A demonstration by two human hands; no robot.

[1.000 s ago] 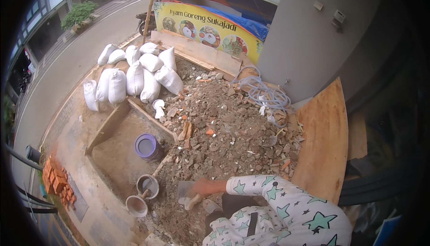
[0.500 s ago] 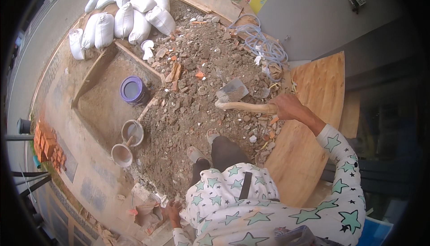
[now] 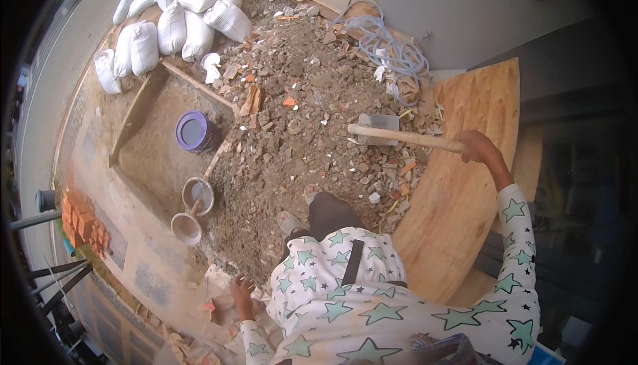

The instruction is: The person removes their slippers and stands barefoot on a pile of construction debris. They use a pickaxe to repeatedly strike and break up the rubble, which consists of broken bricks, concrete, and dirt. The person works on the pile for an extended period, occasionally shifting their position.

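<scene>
My right hand (image 3: 477,147) grips the end of the wooden handle of a hoe (image 3: 419,138), held out to my right. Its broad grey metal blade (image 3: 382,129) lies at the rubble on the right side of the heap of soil and broken masonry (image 3: 299,119). At lower left, my left hand (image 3: 242,290) hangs beside my body with its fingers apart and nothing in it. Below it lie crumpled paper-like scraps and debris (image 3: 222,312).
A purple bucket (image 3: 193,131) and two round basins (image 3: 198,195) stand left of the heap. White filled sacks (image 3: 171,27) are piled at far left. A coiled hose (image 3: 389,46) lies far right, by a plywood sheet (image 3: 465,185). Orange bricks (image 3: 83,222) are stacked at left.
My right hand has moved right, drawing the hoe with it; the blade has shifted right and turned. My left hand has risen slightly away from the debris.
</scene>
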